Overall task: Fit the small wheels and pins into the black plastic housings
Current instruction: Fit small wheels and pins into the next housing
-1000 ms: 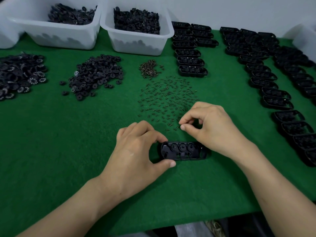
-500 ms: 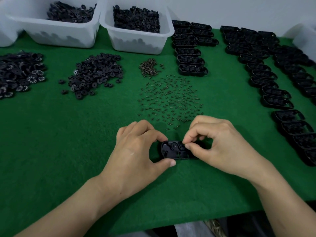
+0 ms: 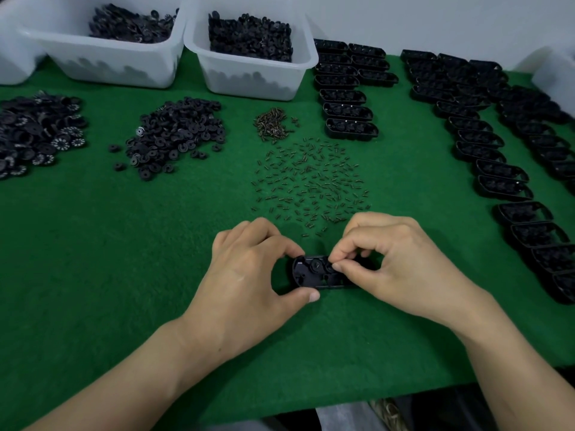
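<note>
A black plastic housing [image 3: 308, 272] lies flat on the green felt near the table's front, with small wheels seated in it. My left hand [image 3: 252, 275] grips its left end between forefinger and thumb. My right hand [image 3: 395, 265] hovers over the housing's right half, thumb and forefinger pinched together right at the middle wheel; whatever tiny part they hold is hidden by the fingertips. Loose pins [image 3: 311, 181] are scattered on the felt just beyond both hands. A pile of small black wheels [image 3: 177, 132] lies to the far left.
Two white bins [image 3: 249, 76] of black parts stand at the back. A second pile of toothed wheels [image 3: 34, 132] is at the left edge, a heap of screws [image 3: 272, 122] mid-back. Rows of housings [image 3: 348, 110] and more housings [image 3: 504, 181] fill the right side.
My right hand has come down from the scattered pins to the housing, covering its right half with pinched fingertips. My left hand has kept its grip on the left end.
</note>
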A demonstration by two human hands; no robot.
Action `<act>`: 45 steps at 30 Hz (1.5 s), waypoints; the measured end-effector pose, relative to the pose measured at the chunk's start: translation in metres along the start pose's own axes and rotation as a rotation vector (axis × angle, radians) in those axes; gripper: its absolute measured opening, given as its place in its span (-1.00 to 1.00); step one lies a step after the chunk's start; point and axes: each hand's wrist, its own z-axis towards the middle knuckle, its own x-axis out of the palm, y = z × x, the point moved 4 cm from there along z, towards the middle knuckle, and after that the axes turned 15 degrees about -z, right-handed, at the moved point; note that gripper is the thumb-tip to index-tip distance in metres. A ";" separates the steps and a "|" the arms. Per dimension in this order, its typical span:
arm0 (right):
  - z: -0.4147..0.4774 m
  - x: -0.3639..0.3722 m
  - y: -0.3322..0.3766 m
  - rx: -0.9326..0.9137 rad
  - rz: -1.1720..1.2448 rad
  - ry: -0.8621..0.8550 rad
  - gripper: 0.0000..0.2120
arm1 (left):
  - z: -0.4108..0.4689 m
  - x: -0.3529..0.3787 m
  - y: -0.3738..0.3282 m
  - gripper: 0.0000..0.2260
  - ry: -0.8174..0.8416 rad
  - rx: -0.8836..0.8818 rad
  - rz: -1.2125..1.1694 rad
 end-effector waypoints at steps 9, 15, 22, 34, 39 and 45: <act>0.008 -0.007 -0.008 0.052 0.044 0.010 -0.87 | 0.000 0.000 0.001 -0.63 -0.004 0.000 -0.003; 0.028 0.004 -0.009 0.090 -0.196 -0.011 -0.85 | 0.000 0.000 0.001 -0.61 0.003 -0.002 -0.002; 0.024 0.002 -0.014 0.107 -0.213 -0.008 -0.93 | -0.001 0.000 0.002 -0.61 0.001 -0.003 -0.006; -0.015 0.005 -0.024 0.192 0.393 -0.051 -0.87 | 0.000 0.000 0.001 -0.64 -0.004 0.000 -0.006; -0.014 0.006 -0.023 0.185 0.319 -0.054 -0.87 | -0.001 0.000 0.001 -0.64 -0.007 -0.001 0.002; -0.016 0.007 -0.024 0.176 0.249 -0.057 -0.85 | -0.001 0.000 0.001 -0.65 -0.005 -0.008 0.012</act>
